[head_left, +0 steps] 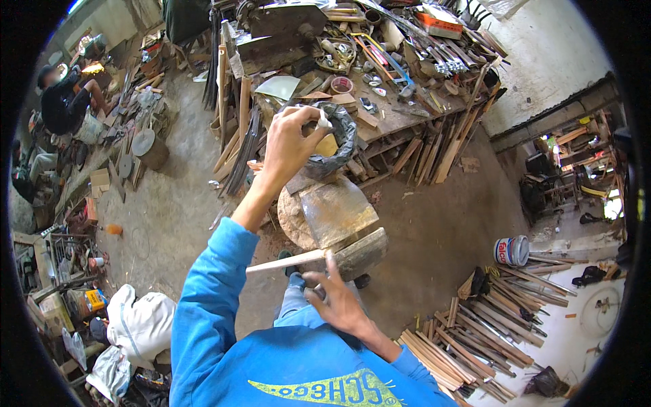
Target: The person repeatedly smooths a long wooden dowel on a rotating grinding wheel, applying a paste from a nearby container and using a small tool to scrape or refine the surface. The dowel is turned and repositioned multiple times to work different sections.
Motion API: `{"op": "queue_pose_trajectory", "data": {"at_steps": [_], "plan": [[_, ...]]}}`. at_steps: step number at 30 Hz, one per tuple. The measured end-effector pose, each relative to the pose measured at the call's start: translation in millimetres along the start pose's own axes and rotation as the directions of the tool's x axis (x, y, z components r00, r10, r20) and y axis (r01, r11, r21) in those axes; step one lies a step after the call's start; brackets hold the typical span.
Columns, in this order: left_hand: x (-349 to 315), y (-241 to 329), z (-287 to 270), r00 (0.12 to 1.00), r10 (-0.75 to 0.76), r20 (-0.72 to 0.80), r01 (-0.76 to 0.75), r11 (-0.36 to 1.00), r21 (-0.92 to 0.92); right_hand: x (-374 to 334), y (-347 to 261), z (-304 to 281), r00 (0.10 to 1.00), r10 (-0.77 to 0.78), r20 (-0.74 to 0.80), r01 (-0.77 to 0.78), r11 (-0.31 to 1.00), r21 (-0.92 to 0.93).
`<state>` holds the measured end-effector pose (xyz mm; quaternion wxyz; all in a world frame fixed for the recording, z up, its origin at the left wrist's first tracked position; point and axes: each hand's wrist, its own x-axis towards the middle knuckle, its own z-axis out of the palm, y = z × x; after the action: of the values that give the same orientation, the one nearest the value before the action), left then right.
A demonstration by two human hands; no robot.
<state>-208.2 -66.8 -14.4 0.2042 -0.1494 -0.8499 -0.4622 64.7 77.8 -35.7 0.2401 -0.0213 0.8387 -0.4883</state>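
Observation:
My left hand (293, 144) is raised over a round container lined with a black plastic bag (344, 132). Its thumb and forefinger pinch a small white scrap (324, 122), too small to make out further. Something yellowish (327, 146) shows inside the bag. Below stands a round stump (293, 217) bearing a worn, flat-topped block (339, 210) with a thick grey piece (359, 252) along its near side. A pale wooden stick (285, 261) reaches leftward from there. My right hand (339, 304) is open, its forefinger stretched to the stick's right end.
Ahead, a cluttered workbench (386, 122) carries tools, a tape roll (341, 85) and scraps. Wooden handles (475, 339) lie piled at the lower right beside a white bucket (511, 250). A white sack (140, 322) lies at the lower left. Another person (61, 102) sits far left.

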Motion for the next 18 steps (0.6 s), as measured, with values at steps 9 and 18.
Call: {"op": "queue_pose_trajectory", "data": {"at_steps": [9,18], "plan": [[-8.4,-26.3,24.2,0.996,0.090,-0.002,-0.084,0.933,0.349,-26.9,176.6,-14.4,0.526,0.612,-0.591,0.049,0.672,0.739],[-265.8,-41.7,-7.1,0.863,-0.308,0.400,0.361,0.931,-0.060,38.9,330.0,50.3,0.601,0.748,0.283,0.060,-0.395,0.917]]}}
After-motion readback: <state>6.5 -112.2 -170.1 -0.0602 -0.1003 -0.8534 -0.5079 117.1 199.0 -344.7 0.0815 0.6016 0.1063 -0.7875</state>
